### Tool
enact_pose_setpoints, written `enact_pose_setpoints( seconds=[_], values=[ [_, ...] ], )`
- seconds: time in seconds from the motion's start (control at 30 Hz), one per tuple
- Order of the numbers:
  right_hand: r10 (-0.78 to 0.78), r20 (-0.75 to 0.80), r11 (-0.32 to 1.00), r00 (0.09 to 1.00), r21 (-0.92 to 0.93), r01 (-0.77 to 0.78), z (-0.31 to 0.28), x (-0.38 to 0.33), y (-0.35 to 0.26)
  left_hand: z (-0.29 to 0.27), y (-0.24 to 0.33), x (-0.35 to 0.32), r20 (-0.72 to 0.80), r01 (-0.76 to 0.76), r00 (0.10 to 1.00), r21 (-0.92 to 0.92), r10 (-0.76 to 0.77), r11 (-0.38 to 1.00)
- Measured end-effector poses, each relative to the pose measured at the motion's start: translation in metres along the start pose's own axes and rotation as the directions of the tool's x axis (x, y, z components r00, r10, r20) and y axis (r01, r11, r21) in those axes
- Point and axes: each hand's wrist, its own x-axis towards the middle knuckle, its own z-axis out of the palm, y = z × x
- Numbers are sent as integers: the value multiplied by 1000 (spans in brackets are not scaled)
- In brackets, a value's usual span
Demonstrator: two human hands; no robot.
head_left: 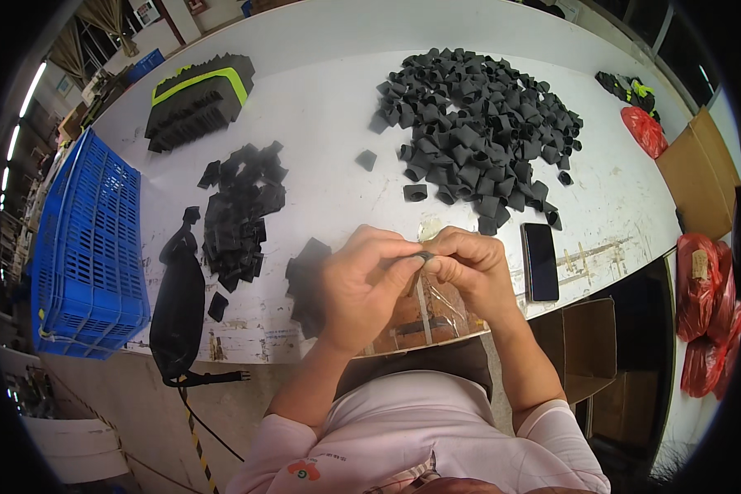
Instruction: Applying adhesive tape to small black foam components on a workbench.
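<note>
Small black piece (421,258) pinched between left hand (362,284) and right hand (469,267) fingertips; large loose pile (477,123) seemingly unprocessed, smaller heap (239,210) probably done.

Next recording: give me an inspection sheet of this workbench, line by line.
Surface: white table, scuffed and stained.
Job's things: small black piece pinched between left hand and right hand; big heap of black loops; smaller flat black pile.
Clutter: phone, clear plastic bag, black-and-yellow stack.
Fingers: both hands closed on the piece.
Cables: black cord hanging off the table edge from a black tool.
Surroundings: blue crate, cardboard boxes, red bags.
</note>
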Motion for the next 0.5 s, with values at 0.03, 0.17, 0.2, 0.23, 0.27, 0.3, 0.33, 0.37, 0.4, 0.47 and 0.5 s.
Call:
enact_pose_setpoints(
  seconds=[0.03, 0.17, 0.2, 0.23, 0.27, 0.3, 0.33, 0.37, 0.4, 0.47, 0.5],
  values=[
    [0, -3, 1000, 1000, -4, 0, -2, 2, 1, 1, 2, 1, 1, -1, 1000, -4, 1, 1000],
    [-25, 33, 998, 999, -49, 27, -3, 6, 3, 1, -4, -3, -45, -52, 997, 73, 55, 996],
    [-100, 38, 974, 994, -202, 106, 0, 5, 1, 0, -9, -6, -53, -3, 999, -35, 1, 999],
    [-96, 37, 974, 995, -202, 101, 2, 5, 0, 1, -13, -8, -54, 1, 999, -37, -3, 999],
    [-247, 62, 876, 967, -412, 250, 3, 5, -2, 2, -18, -10, -74, -13, 997, -89, 7, 996],
    [-385, 122, 710, 915, -594, 378, 4, 6, -4, 2, -21, -11, -95, -32, 995, -139, 19, 990],
    [-386, 124, 709, 914, -594, 380, 6, 5, -5, 3, -23, -10, -97, -34, 995, -139, 21, 990],
    [-395, 97, 681, 914, -636, 362, 8, 3, -6, 5, -24, -10, -96, -41, 995, -156, 26, 987],
    [-405, 71, 652, 912, -676, 342, 10, 1, -6, 6, -24, -9, -97, -48, 995, -173, 31, 984],
    [-416, 62, 644, 907, -685, 342, 11, -1, -5, 6, -24, -10, -91, -40, 996, -147, 27, 988],
    [-425, 50, 637, 904, -693, 338, 12, -2, -5, 6, -22, -12, -81, -29, 996, -122, 19, 992]
  ],
)
